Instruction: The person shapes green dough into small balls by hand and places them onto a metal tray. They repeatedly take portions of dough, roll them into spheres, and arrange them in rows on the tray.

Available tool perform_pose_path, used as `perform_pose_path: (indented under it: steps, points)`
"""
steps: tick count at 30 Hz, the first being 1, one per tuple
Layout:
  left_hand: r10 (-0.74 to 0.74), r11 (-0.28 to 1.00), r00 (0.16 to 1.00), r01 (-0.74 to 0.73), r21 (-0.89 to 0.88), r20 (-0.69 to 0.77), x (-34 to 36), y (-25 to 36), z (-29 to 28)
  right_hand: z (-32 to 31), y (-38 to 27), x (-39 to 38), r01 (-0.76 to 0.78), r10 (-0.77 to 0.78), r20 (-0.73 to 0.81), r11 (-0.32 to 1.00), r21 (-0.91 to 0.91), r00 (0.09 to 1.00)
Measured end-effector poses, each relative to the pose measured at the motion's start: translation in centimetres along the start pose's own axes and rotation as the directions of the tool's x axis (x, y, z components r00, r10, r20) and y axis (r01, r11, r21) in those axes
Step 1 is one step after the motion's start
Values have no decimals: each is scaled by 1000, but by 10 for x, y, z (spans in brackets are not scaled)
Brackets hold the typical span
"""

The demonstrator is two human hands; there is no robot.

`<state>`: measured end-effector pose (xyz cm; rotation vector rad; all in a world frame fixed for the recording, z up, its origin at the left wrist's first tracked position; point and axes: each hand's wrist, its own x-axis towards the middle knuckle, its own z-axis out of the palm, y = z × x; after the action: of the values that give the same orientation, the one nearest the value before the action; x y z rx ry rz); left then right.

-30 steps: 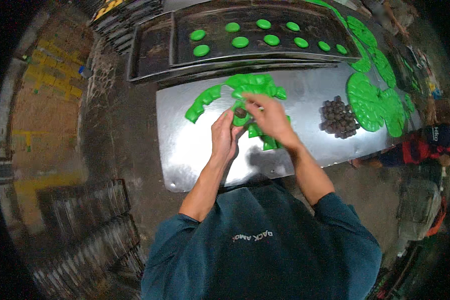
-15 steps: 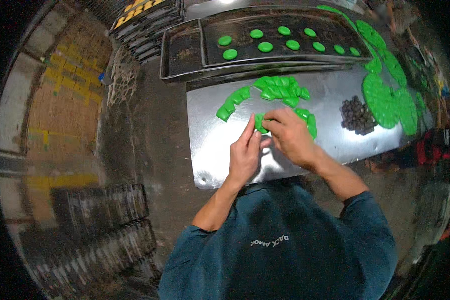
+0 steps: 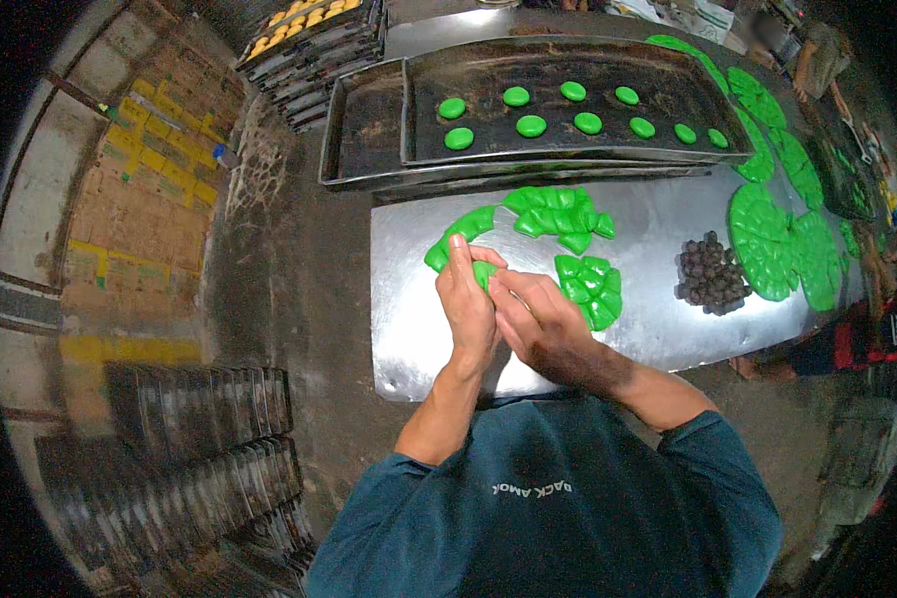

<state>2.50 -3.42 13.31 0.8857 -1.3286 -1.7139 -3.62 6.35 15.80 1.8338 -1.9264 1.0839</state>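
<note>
Over the metal table (image 3: 653,224), my left hand (image 3: 466,311) cups a small green dough piece (image 3: 484,274), its thumb and fingers around it. My right hand (image 3: 543,321) is closed at the dough's right edge, with the fingertips pinching it. Part of the piece is hidden by the fingers. Just beyond my left hand lies a curved strip of green dough pieces (image 3: 447,251). A larger cluster of cut green dough (image 3: 556,211) sits farther back, and another patch (image 3: 590,289) rests right of my right hand. A pile of dark brown balls (image 3: 711,274) is farther right.
Along the back stands a dark metal tray (image 3: 608,78) holding several green dough rounds (image 3: 531,127). Large flattened green dough sheets (image 3: 762,239) cover the table's right end. Stacked trays with yellow pieces (image 3: 309,25) stand at the back left; more stacked trays (image 3: 204,414) are at the lower left.
My hands have moved left and nearer to me with the dough piece, uncovering more of the patch at right. The whole view has shifted slightly, so the table sits lower.
</note>
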Motion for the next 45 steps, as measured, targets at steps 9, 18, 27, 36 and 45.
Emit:
perform_pose_path:
  steps: [9, 18, 27, 36, 45]
  points:
    - [-53, 995, 981, 67, -71, 184, -9, 28, -9, -15, 23, 49, -317, 236, 231, 842, 436, 944]
    - [-315, 911, 882, 385, -148, 350, -36, -25, -64, 31, -25, -28, -40, 30, 319, 999, 26, 947]
    - [-466, 827, 870, 363, 429, 162, -53, -97, -186, 68, 28, -130, -55, 224, 802, 971, -233, 555]
    - [-383, 901, 915, 401, 168, -128, -32, -90, -239, 121, 28, -77, -124, 210, 207, 923, -365, 956]
    - [52, 295, 995, 68, 953, -87, 94, -127, -133, 72, 38, -98, -174, 112, 864, 984, -28, 490]
